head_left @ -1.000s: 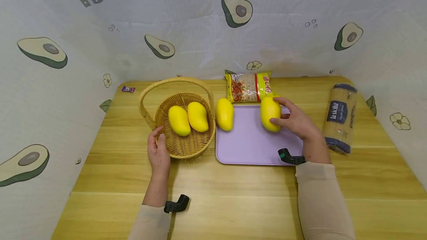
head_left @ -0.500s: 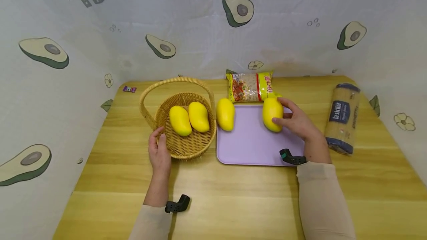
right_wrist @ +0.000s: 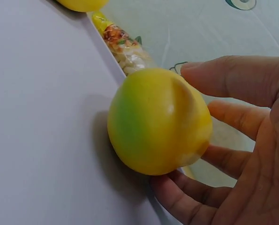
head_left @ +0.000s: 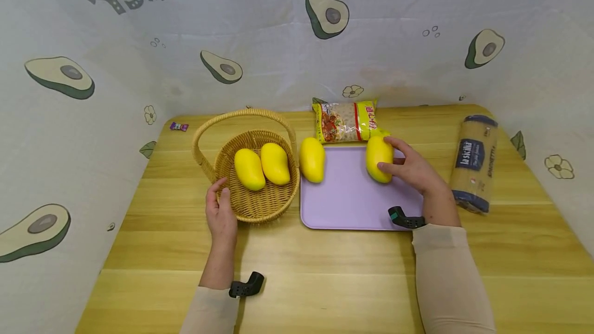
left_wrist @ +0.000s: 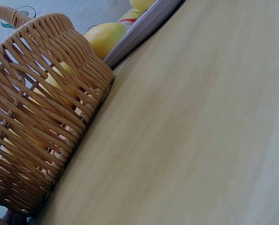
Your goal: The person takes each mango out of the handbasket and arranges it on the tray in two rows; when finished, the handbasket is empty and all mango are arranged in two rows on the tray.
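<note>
In the head view, my right hand (head_left: 415, 169) holds a yellow mango (head_left: 379, 160) over the right part of a lilac tray (head_left: 343, 210). From the right wrist, this mango (right_wrist: 153, 122) shows a greenish side, with thumb and fingers around it. A second mango (head_left: 312, 160) lies at the tray's left edge, beside a wicker basket (head_left: 260, 210) with an arched handle. Two more mangoes, one left (head_left: 249, 169) and one right (head_left: 275, 164), sit inside the basket. Against the basket's near left side rests my left hand (head_left: 221, 220), its fingers loosely bent.
Behind the tray lies a yellow food packet (head_left: 345, 121). A spaghetti pack (head_left: 474, 164) is to the right of the tray. A small purple wrapped item (head_left: 179, 126) sits near the table's back left corner. Avocado-print sheeting (head_left: 274, 30) surrounds the table (head_left: 315, 287).
The right hand and its mango have shifted slightly to the right over the tray. The left hand and the basket keep their places.
</note>
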{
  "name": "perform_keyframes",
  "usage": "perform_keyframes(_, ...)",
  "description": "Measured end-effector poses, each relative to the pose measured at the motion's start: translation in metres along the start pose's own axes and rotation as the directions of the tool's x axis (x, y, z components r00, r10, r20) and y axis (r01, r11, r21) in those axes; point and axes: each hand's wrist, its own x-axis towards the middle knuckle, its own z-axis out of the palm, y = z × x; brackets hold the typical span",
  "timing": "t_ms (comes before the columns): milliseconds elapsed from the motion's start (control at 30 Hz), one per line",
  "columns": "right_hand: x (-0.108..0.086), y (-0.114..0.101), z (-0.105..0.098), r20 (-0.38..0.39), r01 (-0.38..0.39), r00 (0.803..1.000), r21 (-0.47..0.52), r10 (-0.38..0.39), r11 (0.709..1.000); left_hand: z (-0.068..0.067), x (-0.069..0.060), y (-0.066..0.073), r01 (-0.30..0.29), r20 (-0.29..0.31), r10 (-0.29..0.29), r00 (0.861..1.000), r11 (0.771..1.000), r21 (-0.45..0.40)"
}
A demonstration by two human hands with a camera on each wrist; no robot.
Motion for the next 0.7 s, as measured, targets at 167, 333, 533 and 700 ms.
perform_keyframes(167, 0.0013, -0.0011, 0.0012, -0.007, 0.035, 0.999, -0.027, -0.035, 0.999, 0.0000, 0.0003, 0.0000, -0.002, 0.001, 0.002, 1.000, 1.000, 0.006)
perform_keyframes(333, 0.0011, -0.0020, 0.0013, -0.006, 0.044, 0.999, -0.029, -0.044, 0.999, 0.0003, 0.0007, -0.0008, 0.001, 0.002, -0.001, 1.000, 1.000, 0.005)
perform_keyframes(533, -0.0015, -0.0040, 0.0013, -0.008, 0.017, 1.000, -0.032, -0.018, 0.999, 0.0009, 0.0005, -0.0009, 0.001, -0.003, -0.001, 1.000, 1.000, 0.001)
perform_keyframes(700, -0.0024, -0.0054, 0.0022, -0.014, 0.001, 1.000, -0.028, -0.001, 1.000, 0.0005, -0.0003, -0.0005, -0.004, -0.007, 0.004, 1.000, 1.000, 0.004)
